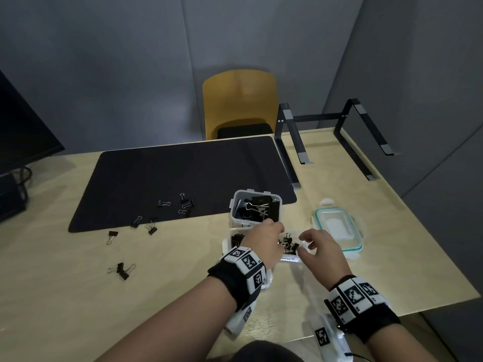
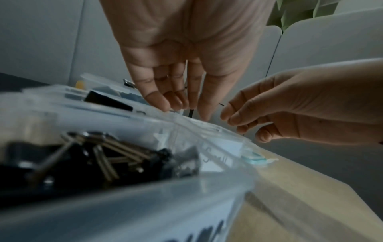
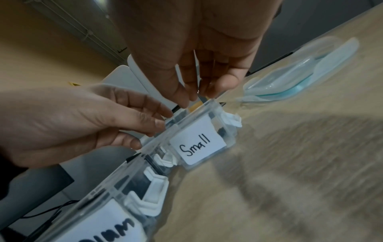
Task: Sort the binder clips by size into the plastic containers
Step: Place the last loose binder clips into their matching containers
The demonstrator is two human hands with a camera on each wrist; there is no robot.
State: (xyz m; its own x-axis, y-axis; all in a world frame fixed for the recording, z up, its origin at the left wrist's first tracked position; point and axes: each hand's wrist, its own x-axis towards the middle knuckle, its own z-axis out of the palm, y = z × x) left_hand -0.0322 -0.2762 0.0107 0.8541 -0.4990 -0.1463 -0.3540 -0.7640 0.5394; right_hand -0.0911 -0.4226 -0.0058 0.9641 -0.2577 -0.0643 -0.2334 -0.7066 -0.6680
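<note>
Three clear plastic containers stand at the mat's near right corner. The back container [image 1: 233, 205] holds large black binder clips. The one labelled "Small" [image 1: 289, 259] [image 3: 199, 144] holds small clips [image 1: 287, 244]. A third container [image 2: 124, 204] with clips lies under my left wrist. My left hand [image 1: 271, 233] [image 2: 186, 108] [image 3: 157, 124] points nearly straight fingers down at the small container's rim, holding nothing I can see. My right hand [image 1: 307, 240] [image 3: 199, 96] hovers over that container's far right corner with fingers curled together; whether it pinches a clip is hidden.
Several loose black clips [image 1: 183, 205] lie on the black mat [image 1: 162, 178], with more on the wooden table [image 1: 122, 270] to the left. A teal-sealed lid [image 1: 337, 228] lies right of the containers. A black laptop stand [image 1: 334, 134] and a yellow chair [image 1: 239, 100] are behind.
</note>
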